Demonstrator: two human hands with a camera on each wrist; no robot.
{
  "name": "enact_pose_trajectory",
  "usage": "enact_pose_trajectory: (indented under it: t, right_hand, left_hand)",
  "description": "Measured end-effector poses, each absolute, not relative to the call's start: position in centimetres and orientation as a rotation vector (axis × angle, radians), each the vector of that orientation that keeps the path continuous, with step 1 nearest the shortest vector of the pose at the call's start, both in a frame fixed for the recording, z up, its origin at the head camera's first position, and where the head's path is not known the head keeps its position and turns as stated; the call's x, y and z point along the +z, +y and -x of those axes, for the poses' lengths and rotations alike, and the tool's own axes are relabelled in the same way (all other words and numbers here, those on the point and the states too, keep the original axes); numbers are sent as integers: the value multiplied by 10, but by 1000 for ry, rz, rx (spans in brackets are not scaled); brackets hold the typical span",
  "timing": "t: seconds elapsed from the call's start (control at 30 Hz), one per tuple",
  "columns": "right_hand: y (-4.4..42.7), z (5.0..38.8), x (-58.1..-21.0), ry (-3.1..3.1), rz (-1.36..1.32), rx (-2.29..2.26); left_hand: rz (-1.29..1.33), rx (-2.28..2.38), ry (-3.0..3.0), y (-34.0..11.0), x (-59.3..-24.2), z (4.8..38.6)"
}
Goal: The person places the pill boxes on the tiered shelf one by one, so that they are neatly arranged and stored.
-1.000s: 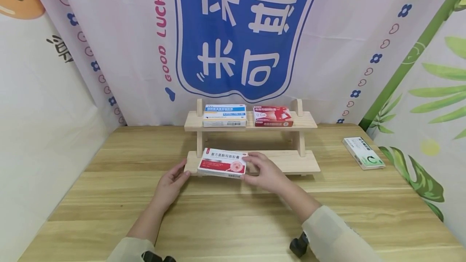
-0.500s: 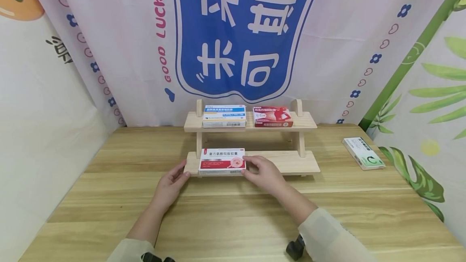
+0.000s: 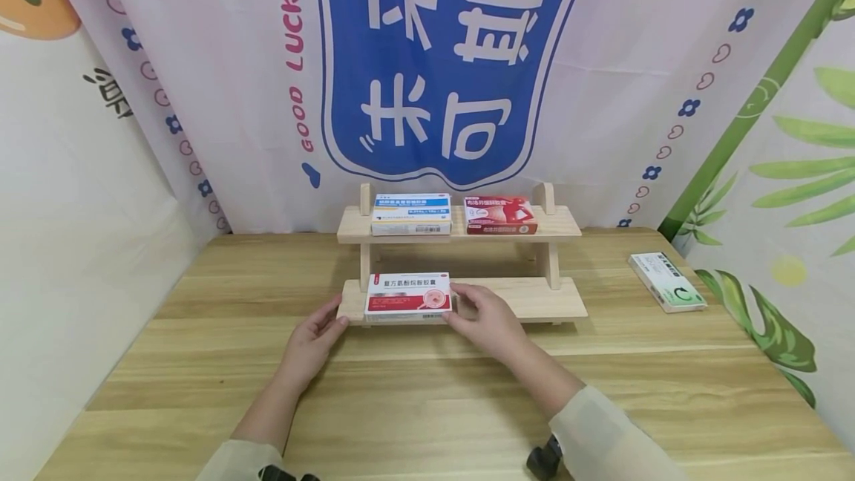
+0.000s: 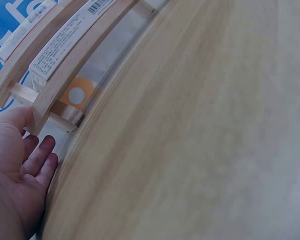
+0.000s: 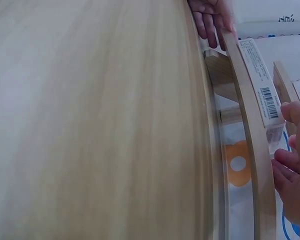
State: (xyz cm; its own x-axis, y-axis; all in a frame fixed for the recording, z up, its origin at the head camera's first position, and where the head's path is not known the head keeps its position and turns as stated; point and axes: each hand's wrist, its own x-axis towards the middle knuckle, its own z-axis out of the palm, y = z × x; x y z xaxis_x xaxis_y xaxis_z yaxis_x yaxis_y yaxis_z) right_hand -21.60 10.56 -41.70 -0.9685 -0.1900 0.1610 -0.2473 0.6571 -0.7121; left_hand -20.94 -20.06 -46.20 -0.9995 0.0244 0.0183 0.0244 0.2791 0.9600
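A red-and-white medicine box [image 3: 409,297] lies flat on the lower tier of a two-tier wooden display shelf [image 3: 521,299]. My right hand [image 3: 486,320] touches the box's right end with thumb and forefinger, the other fingers loosely bent. In the right wrist view, that hand [image 5: 296,167] is beside the box's end [image 5: 264,82]. With relaxed fingers, my left hand [image 3: 310,344] touches the lower board's left end. The left wrist view shows the hand [image 4: 15,165] at the board's end, the forefinger out of clear sight.
A blue-and-white medicine box [image 3: 411,214] and a red medicine box [image 3: 501,215] sit on the upper tier. At the right of the wooden table [image 3: 414,407] lies a green-and-white box [image 3: 666,282]. A printed curtain [image 3: 247,95] hangs behind.
The red-and-white box, tilted a second ago, now lies flat and squared on the lower board. My right hand has eased its hold to a touch. My left hand has stayed put.
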Motion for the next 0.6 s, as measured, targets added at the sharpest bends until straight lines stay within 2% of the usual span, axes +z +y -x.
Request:
enact_pose_trajectory:
  t: [0.6]
  right_hand:
    - [155, 214, -408, -2761, -204, 1364]
  left_hand:
    - [-52, 1862, 2518, -201, -461, 209]
